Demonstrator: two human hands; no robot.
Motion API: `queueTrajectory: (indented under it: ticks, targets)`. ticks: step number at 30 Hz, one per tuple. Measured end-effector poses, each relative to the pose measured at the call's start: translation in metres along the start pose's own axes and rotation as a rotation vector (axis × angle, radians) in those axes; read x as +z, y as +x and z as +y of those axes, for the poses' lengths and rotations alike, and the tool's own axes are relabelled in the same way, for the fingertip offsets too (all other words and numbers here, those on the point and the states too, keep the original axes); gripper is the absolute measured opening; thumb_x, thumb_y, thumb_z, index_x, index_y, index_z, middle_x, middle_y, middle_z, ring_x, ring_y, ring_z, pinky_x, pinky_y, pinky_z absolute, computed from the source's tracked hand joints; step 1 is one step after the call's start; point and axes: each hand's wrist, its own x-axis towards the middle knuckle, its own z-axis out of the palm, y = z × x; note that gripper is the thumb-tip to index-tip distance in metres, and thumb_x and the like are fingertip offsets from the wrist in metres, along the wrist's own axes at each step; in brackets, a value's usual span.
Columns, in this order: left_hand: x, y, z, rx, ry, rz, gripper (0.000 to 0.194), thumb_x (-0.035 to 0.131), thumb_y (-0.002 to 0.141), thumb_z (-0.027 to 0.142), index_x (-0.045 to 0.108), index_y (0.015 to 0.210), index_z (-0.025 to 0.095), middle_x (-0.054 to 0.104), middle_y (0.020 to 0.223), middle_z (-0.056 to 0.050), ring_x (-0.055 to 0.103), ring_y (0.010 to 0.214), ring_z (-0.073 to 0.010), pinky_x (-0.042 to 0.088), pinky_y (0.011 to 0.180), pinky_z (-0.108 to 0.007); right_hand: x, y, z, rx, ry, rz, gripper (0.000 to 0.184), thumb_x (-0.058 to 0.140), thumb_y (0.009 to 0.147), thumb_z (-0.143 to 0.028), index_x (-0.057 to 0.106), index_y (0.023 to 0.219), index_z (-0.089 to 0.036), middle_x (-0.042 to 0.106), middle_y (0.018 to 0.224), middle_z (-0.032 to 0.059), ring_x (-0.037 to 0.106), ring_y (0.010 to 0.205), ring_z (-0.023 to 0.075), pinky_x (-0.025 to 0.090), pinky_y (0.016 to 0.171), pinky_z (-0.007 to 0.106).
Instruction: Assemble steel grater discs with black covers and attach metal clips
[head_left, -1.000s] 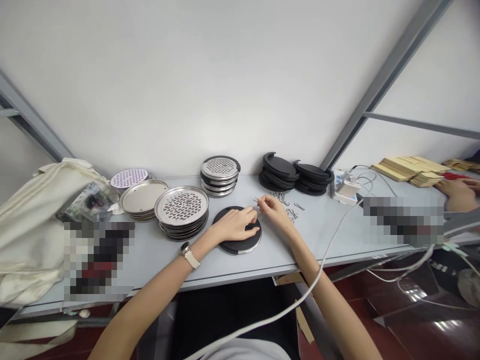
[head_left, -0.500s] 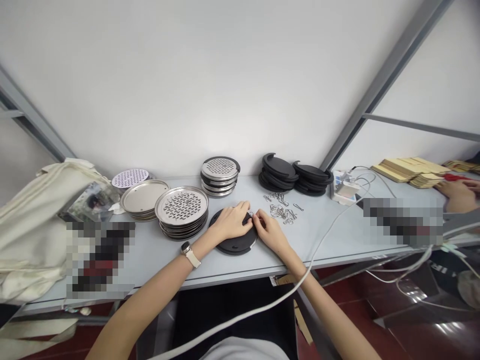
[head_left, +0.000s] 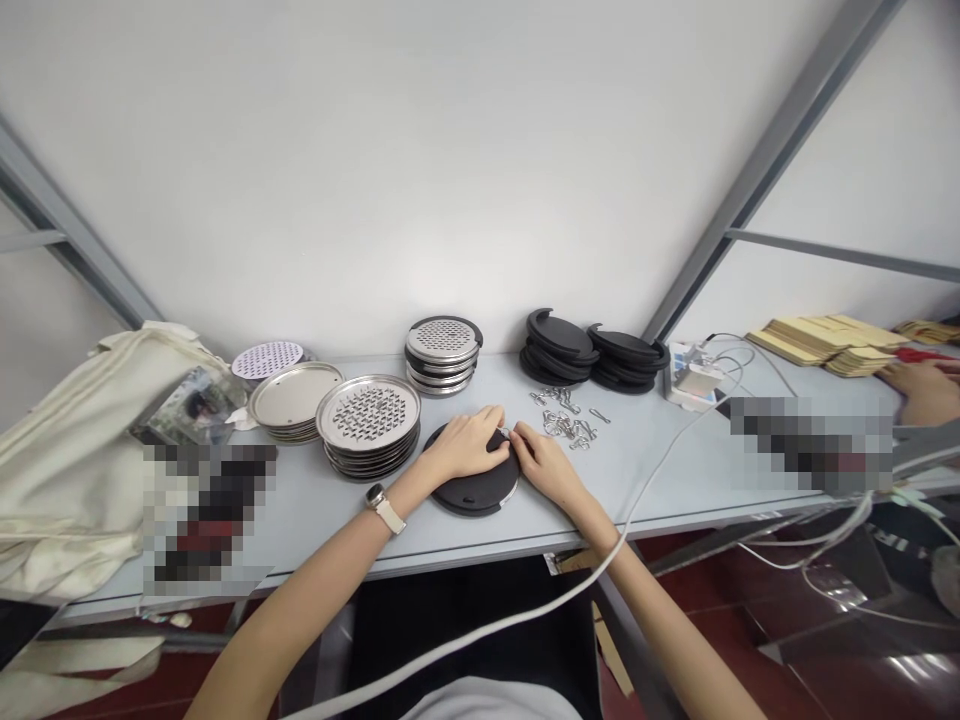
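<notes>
A black round disc with a metal rim showing at its right lies flat near the table's front edge. My left hand lies over its upper part, gripping it with fingers bent over the far side and thumb pointing right. At the disc's right edge, my right hand pinches a small wire clip, partly hidden by the fingertips. Several loose metal clips lie just beyond that hand. Left of the disc stands a stack of round metal grater plates, the top one with raised teeth.
Plain metal discs and a lilac perforated disc stand at left. Farther back are black-rimmed graters and stacked black holders. A white cable crosses over my right forearm. A co-worker's hand is at far right.
The view has shifted slightly, so the things on the table sit a little farther right. Both hands keep their places at the disc, with the right fingers still at the clip.
</notes>
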Motion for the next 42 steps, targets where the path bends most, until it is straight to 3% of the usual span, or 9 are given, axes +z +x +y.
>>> queueTrajectory:
  ticks: [10,26,33,42]
  targets:
    - [-0.003,0.0,-0.006,0.088,-0.031,-0.034,0.021,0.048,0.087,0.037,0.051,0.101,0.022,0.057,0.102,-0.005,0.058,0.076,-0.0183,0.041,0.064,-0.03,0.0,-0.004,0.001,-0.034,0.012,-0.004,0.023,0.03,0.096,-0.028,0.042,0.077,-0.023,0.052,0.062,0.0,0.053,0.058,0.0179,0.032,0.058,0.027]
    - [0.004,0.006,-0.015,0.064,-0.277,0.003,0.015,0.056,0.081,0.032,0.056,0.088,0.019,0.059,0.087,0.0,0.057,0.079,-0.0146,0.046,0.074,-0.027,0.004,-0.005,0.007,-0.076,-0.047,0.016,0.022,0.032,0.095,-0.025,0.048,0.08,-0.022,0.057,0.062,0.0013,0.055,0.056,0.0183,0.032,0.056,0.026]
    - [0.002,0.004,-0.012,0.117,-0.253,0.011,0.022,0.053,0.084,0.03,0.057,0.103,0.021,0.059,0.108,-0.003,0.058,0.096,-0.0165,0.046,0.088,-0.03,0.001,-0.005,0.003,-0.062,-0.059,-0.01,0.026,0.029,0.097,-0.027,0.051,0.087,-0.021,0.061,0.067,0.0035,0.058,0.061,0.02,0.033,0.058,0.027]
    - [0.003,0.004,-0.012,0.096,-0.241,-0.006,0.022,0.053,0.084,0.03,0.058,0.103,0.02,0.059,0.109,-0.004,0.059,0.097,-0.0183,0.047,0.089,-0.032,0.002,-0.005,0.004,-0.068,-0.031,0.002,0.027,0.03,0.097,-0.028,0.049,0.078,-0.022,0.059,0.064,0.0025,0.055,0.058,0.0182,0.033,0.058,0.027]
